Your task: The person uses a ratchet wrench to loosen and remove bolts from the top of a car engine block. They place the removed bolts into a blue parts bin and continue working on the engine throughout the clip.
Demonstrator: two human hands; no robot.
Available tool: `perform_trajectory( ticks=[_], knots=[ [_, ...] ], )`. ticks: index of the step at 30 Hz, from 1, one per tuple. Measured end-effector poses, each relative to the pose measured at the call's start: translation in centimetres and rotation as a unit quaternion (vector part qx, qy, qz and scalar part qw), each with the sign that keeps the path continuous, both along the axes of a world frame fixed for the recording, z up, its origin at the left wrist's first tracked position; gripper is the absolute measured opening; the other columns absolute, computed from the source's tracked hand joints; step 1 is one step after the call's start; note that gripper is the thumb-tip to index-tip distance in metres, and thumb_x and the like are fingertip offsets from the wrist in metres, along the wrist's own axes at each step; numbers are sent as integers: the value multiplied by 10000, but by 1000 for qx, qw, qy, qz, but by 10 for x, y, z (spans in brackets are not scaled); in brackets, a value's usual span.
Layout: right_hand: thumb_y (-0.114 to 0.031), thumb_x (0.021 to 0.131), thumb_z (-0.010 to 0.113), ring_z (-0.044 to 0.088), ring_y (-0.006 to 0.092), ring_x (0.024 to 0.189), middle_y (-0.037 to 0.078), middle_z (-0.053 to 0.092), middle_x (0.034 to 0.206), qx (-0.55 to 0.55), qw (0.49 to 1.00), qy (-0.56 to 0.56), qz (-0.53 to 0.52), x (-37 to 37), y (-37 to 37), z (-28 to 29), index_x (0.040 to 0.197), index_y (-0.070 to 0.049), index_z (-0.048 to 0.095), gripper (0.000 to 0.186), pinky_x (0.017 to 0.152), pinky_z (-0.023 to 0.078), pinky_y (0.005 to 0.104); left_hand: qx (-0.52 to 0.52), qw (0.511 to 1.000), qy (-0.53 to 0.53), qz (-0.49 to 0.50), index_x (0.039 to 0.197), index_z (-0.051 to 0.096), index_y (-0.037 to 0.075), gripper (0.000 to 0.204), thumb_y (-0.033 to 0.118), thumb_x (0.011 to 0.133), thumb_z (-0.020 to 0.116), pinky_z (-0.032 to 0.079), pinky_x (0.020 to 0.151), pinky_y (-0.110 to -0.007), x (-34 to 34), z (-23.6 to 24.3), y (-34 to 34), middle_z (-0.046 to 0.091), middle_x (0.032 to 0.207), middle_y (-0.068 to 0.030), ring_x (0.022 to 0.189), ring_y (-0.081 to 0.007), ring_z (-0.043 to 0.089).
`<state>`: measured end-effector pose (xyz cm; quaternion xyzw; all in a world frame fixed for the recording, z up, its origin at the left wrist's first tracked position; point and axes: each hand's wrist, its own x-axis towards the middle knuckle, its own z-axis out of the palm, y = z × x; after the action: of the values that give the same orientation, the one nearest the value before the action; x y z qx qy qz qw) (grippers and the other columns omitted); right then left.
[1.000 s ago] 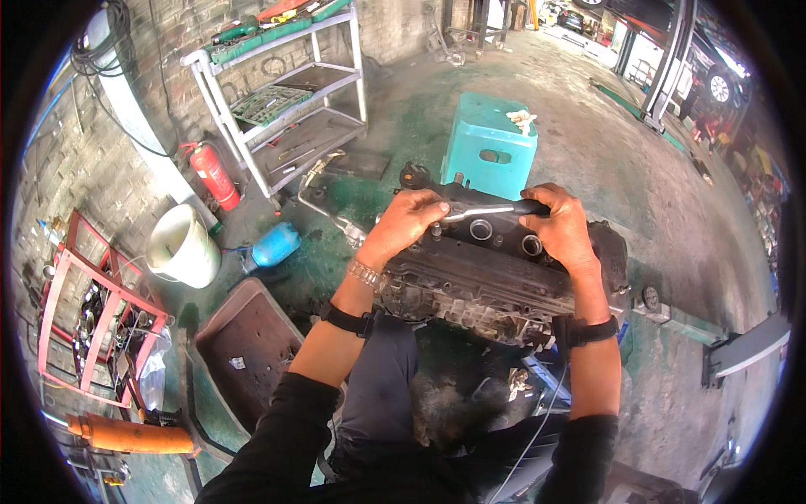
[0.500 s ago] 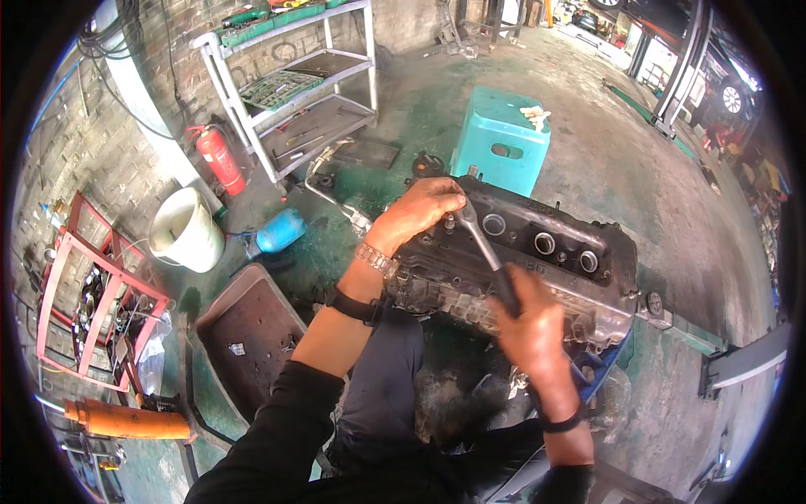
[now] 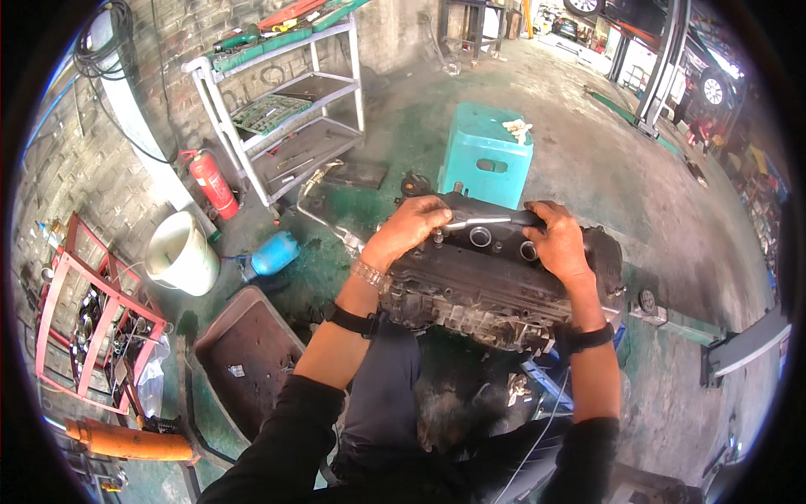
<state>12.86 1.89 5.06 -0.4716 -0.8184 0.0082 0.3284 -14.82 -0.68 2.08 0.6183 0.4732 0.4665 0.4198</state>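
Observation:
A dark, grimy engine (image 3: 495, 290) with a cover on top stands in front of my knees, round holes showing in the cover. Over it lies a ratchet wrench (image 3: 487, 223) with a bright shaft and a black handle, running left to right. My right hand (image 3: 557, 239) is wrapped round the handle at its right end. At the other end my left hand (image 3: 411, 225) is closed on the ratchet's head, hiding most of it. Whatever sits under the head is hidden by the fingers.
Behind the engine stands a turquoise stool (image 3: 485, 155) with a rag on it. A brown tray (image 3: 252, 349), a white bucket (image 3: 182, 254), a blue bottle (image 3: 275, 254) and a red fire extinguisher (image 3: 211, 183) are to the left. A tool cart (image 3: 357, 80) stands beyond. A lift arm (image 3: 747, 344) reaches in from the right.
My right hand has swung the ratchet handle away from me, so the wrench now lies crosswise. My left hand stays at its head. The view has shifted slightly.

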Motion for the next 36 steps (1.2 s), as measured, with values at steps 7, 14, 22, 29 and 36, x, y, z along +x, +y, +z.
perform_trajectory(
  ticks=[7,14,22,29,36],
  knots=[
    [-129,702,824,670,397,863,209,671,1015,27,999,39,2,5,-82,-9,1033,-33,660,382,733,548,451,18,1000,12,-10,957,675,-26,230,200,947,636,454,675,-271,-2,2,-1,646,823,-26,748,-103,556],
    [-179,702,821,669,399,749,221,666,897,-29,999,20,32,-54,-148,-29,1107,-3,634,479,652,549,436,27,999,-1,-43,943,676,-15,186,166,957,639,468,650,-268,-3,3,2,681,842,-33,745,-89,579],
    [-110,746,740,657,396,868,179,678,944,50,998,-27,1,13,-37,11,1063,-48,661,333,750,534,474,23,998,-58,-12,920,653,-19,224,202,958,638,443,605,-275,2,-2,0,585,755,13,675,-86,520],
    [-140,735,774,656,390,944,193,689,1018,24,1000,9,-5,10,-19,-3,1098,-40,677,389,848,527,468,5,999,-43,0,927,656,5,197,199,959,646,437,578,-256,3,-1,-3,603,764,9,645,-72,534],
    [-116,724,816,670,421,791,239,666,930,-27,996,71,49,-33,-132,-37,1141,44,609,492,676,549,448,16,996,-82,-30,956,670,19,151,168,938,686,429,569,-222,0,-6,3,650,812,7,651,-61,545]
  ],
)
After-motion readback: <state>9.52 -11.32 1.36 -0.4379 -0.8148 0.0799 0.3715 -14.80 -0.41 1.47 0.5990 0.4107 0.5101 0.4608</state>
